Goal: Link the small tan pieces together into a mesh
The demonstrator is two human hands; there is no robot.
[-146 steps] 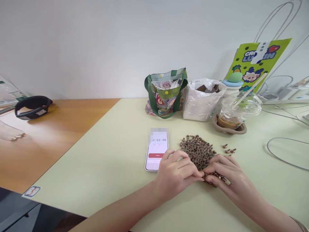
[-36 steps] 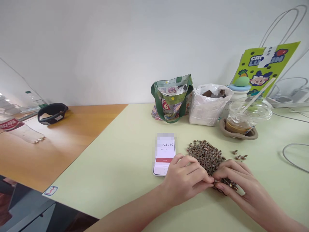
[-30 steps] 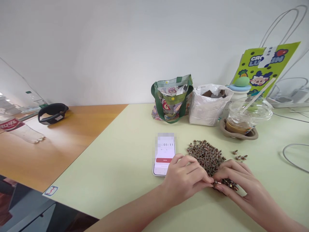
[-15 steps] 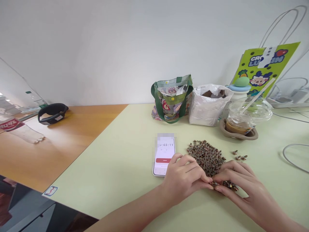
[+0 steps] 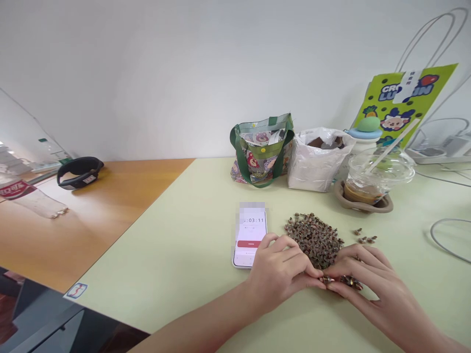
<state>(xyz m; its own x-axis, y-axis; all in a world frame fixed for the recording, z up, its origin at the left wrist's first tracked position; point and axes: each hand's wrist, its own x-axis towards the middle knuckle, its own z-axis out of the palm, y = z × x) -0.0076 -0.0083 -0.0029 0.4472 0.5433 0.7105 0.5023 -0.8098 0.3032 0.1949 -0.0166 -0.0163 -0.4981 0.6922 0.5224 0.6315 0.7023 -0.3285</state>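
The left hand (image 5: 281,274) now pinches a stud (image 5: 327,279) clear of the pile (image 5: 312,240). The right hand (image 5: 368,279) curves over a cluster (image 5: 351,283) at the pile's 4 o'clock, its grip unclear.

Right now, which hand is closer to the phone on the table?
Left. The left hand sits just beside the phone, by its lower right corner, while the right hand is farther off, past the pile of small metal pieces.
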